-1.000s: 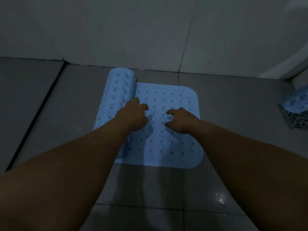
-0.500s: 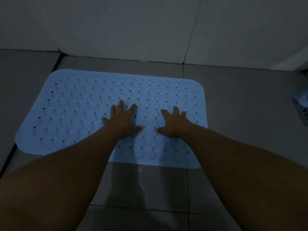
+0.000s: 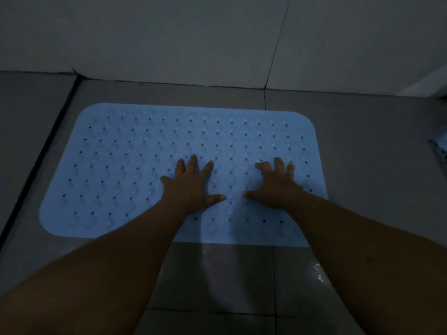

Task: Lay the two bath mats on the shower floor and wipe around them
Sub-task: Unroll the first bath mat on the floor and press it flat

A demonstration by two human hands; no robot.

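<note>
While flat on the blue mat (image 3: pixel 116 170), both grips (image 3: pixel 191 187) (image 3: pixel 278 184) splayed.

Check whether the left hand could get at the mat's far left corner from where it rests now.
Probably yes. The left hand lies flat on the blue mat, and nothing stands on the mat between it and that corner; whether the arm stretches that far is unclear.

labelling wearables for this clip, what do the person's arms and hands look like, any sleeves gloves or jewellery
Both forearms are bare right to the bottom edge of the picture, with no sleeves showing. The left hand and right hand wear no gloves. No watch, bracelet or ring can be made out, though the light is dim.
</note>
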